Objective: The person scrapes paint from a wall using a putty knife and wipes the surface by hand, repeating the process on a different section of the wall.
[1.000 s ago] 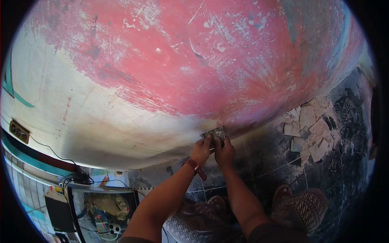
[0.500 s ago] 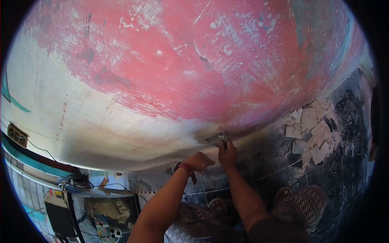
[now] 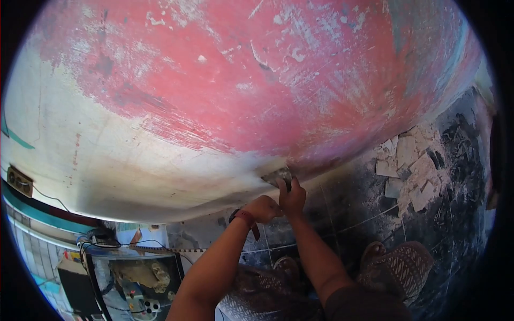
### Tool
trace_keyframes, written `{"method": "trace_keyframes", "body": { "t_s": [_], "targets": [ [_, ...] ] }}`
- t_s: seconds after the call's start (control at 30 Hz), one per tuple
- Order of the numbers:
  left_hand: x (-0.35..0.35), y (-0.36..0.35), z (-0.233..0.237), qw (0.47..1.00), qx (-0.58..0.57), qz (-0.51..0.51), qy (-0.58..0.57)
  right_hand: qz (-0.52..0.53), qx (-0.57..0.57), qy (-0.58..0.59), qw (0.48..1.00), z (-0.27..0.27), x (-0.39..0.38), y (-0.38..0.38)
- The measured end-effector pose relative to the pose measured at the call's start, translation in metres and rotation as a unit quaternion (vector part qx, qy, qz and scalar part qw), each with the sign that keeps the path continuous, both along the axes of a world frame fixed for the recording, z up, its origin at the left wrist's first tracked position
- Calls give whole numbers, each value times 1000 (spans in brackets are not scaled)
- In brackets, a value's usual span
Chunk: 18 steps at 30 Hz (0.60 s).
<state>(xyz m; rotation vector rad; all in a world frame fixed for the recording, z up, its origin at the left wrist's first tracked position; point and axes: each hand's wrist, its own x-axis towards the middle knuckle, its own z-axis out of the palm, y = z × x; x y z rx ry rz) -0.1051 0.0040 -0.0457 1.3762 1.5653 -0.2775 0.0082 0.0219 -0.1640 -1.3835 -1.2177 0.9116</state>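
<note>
My right hand [image 3: 293,199] is closed around a scraper [image 3: 277,176] with a broad, dirty blade. The blade lies against the lower part of the wall [image 3: 214,101], just below where worn pink paint gives way to a pale, yellowish surface. Close beside it, my left hand [image 3: 261,208] is curled into a fist, with a red-strapped watch [image 3: 244,216] on the wrist. Whatever those fingers may hold is hidden. The two hands nearly meet, and their outlines overlap slightly.
Broken flakes and dust [image 3: 415,174] are heaped on the dark tiled floor [image 3: 348,206] at right. A screen-like black panel [image 3: 139,283] stands at lower left among cables. A wall socket [image 3: 20,181] is at far left. My feet are on the tiles below.
The scraper has shifted left and slightly up along the wall, its blade turned more to the left. My left hand has come up nearer to the right one.
</note>
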Motion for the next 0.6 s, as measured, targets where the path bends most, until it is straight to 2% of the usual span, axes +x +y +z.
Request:
{"method": "trace_keyframes", "body": {
  "t_s": [0.07,0.2,0.37,0.4,0.47,0.53,0.6],
  "targets": [
    [2,-5,3,1000,1,13,12,-20,-33,4,999,-24,2,-13],
    [-8,-9,3,999,-2,20,-28,-23,-48,-7,999,-11,5,-18],
    [-3,-2,7,1000,20,-15,-1,4,-12,-38,999,-11,18,-5],
    [-2,2,5,999,26,-26,5,-12,6,-8,1000,-6,19,0],
    [-5,4,-10,991,127,31,-11,-40,33,52,997,0,21,1],
    [4,1,-13,975,160,134,-73,-44,49,69,995,9,22,1],
    [15,7,-10,936,138,273,-173,-54,56,88,993,24,22,4]
  ]
}}
